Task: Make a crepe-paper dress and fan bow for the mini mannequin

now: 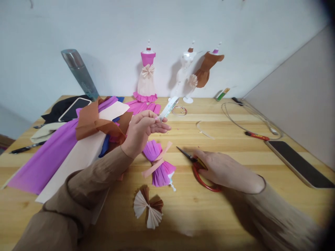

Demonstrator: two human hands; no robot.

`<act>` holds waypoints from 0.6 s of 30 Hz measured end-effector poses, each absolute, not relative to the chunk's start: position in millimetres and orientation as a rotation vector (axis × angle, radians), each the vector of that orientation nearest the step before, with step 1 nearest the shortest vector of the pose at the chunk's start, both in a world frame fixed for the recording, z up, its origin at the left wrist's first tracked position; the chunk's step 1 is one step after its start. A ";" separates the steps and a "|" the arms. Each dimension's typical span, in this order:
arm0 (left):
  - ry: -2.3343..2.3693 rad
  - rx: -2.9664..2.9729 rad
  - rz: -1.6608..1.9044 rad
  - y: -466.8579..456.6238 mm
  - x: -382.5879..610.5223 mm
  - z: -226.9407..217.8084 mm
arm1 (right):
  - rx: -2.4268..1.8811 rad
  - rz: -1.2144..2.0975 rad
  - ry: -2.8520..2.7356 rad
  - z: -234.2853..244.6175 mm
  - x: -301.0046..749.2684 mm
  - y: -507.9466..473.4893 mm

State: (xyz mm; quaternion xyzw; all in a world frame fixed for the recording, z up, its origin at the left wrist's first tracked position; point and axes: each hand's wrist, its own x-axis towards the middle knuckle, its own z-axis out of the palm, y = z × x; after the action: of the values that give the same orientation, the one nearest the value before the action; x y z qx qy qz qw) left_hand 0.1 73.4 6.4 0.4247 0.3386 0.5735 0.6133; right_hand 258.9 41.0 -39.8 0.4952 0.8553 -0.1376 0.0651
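My left hand is raised above the table with its fingers pinched on a white strip of tape that sticks up and away. My right hand lies on the table, fingers wrapped round the red handles of a pair of scissors whose blades point left. Between the hands lies a purple pleated paper dress on a small white mannequin, crossed by a pink strip. A beige and brown pleated paper bow lies nearer to me.
Sheets of purple, beige and brown crepe paper cover the left side. Three small mannequins stand by the wall, two in paper dresses. A phone lies right, another on dark cloth left, with a bottle, cable and pens.
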 end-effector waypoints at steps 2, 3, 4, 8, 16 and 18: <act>0.774 0.970 1.315 73.3 0.2 6.0 | 1.557 -0.406 2.597 -41.8 258.4 43.6; 0.768 0.967 1.311 73.3 0.2 5.7 | 1.607 -0.434 2.593 -41.8 258.6 45.5; 0.762 0.965 1.306 73.4 0.2 5.2 | 1.656 -0.490 2.583 -41.0 259.4 47.7; 0.766 0.975 1.306 74.0 1.3 2.7 | 1.739 -1.023 2.631 -32.3 269.1 56.9; 0.846 1.034 1.301 71.8 5.2 0.0 | 1.386 -2.579 2.306 -18.4 271.3 46.7; 0.847 1.046 1.289 71.0 5.5 0.2 | 1.179 -2.782 2.196 -22.0 264.4 42.8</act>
State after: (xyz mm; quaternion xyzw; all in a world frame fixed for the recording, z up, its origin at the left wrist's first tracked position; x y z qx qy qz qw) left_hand 5.5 71.0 0.2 0.4505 0.3646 0.5554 0.5964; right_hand 264.4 42.8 -22.0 0.3018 0.5623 -0.7122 -0.2925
